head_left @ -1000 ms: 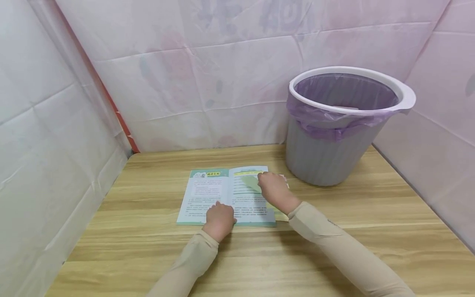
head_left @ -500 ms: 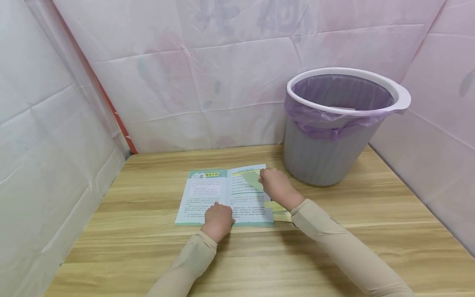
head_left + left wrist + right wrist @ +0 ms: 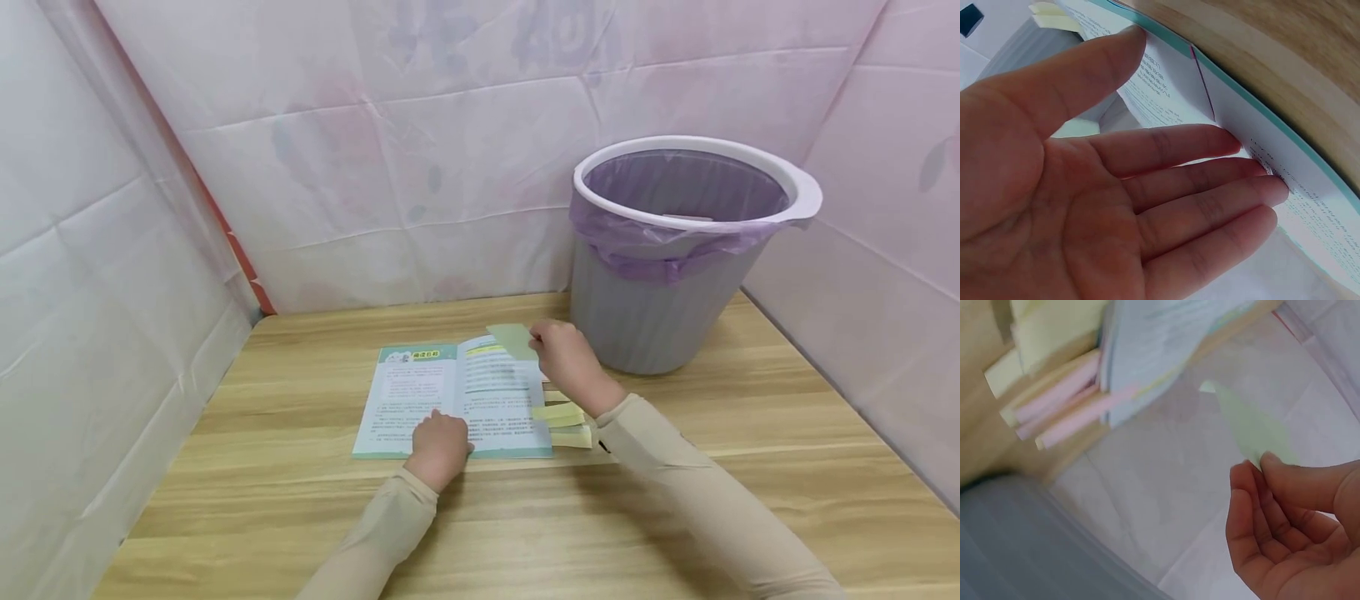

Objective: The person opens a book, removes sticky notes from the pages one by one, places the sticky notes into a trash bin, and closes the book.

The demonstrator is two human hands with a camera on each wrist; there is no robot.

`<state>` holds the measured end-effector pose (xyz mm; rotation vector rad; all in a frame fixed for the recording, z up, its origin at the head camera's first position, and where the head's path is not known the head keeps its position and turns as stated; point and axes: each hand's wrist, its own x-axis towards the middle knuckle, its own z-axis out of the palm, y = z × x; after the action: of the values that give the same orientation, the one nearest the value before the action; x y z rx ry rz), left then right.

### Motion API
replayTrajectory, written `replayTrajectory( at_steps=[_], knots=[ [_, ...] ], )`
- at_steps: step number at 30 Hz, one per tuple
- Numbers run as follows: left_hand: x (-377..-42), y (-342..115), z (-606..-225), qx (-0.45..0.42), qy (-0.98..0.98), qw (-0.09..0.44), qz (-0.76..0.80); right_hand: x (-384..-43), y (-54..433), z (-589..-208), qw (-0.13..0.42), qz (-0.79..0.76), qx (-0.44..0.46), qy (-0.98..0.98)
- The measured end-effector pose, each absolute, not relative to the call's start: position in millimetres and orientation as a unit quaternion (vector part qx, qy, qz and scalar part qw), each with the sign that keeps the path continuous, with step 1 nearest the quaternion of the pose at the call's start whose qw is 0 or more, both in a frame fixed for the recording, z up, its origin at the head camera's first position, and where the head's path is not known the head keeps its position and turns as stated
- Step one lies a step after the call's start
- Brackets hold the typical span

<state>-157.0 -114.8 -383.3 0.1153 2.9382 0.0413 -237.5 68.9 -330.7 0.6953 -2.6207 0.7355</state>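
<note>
Head view: an open booklet [image 3: 412,392] lies flat on the wood-grain table [image 3: 247,517], its pages printed with text and a green band along the bottom edge. On the booklet, near its centre fold, rests the left hand [image 3: 438,443]; the left wrist view shows its four fingers extended side by side, tips on one page, with the thumb spread away toward the other. At the booklet's upper right corner, the right hand [image 3: 566,358] pinches a light green slip [image 3: 512,340] between thumb and forefinger. In the head view this slip overlaps that corner, while the right wrist view shows it apart from the pages. From the booklet's right edge stick out yellow tabs [image 3: 561,414] and, in the right wrist view, pink strips [image 3: 1085,420]. Beyond the booklet and to its right stands a grey bin [image 3: 637,308] with a purple liner [image 3: 671,260]; behind the booklet hangs pale, creased sheeting [image 3: 300,200].
</note>
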Motion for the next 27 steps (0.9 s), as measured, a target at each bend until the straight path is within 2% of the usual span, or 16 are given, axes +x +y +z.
replayTrajectory(
  at_steps=[3,5,9,13,16,18,20,27],
  knots=[
    [-156,-115,-383,0.040,0.994,0.099,0.013,-234,74,-318,0.205,0.284,0.256,-0.901],
    [-155,-115,-382,0.041,0.994,0.097,0.011,-231,78,-306,0.251,0.311,0.272,-0.876],
    [-155,-114,-382,0.043,0.995,0.093,0.007,-223,89,-274,0.388,0.358,0.301,-0.794],
    [-155,-114,-382,0.046,0.995,0.093,0.006,-216,108,-233,0.530,0.369,0.278,-0.711],
    [-154,-113,-381,0.046,0.994,0.094,0.006,-216,127,-203,0.587,0.364,0.233,-0.684],
    [-154,-113,-382,0.046,0.994,0.095,0.006,-219,140,-189,0.602,0.348,0.199,-0.691],
    [-154,-113,-382,0.044,0.994,0.097,0.007,-224,153,-178,0.593,0.318,0.172,-0.720],
    [-154,-114,-384,0.043,0.995,0.094,0.008,-241,184,-166,0.504,0.223,0.139,-0.823]
  ],
)
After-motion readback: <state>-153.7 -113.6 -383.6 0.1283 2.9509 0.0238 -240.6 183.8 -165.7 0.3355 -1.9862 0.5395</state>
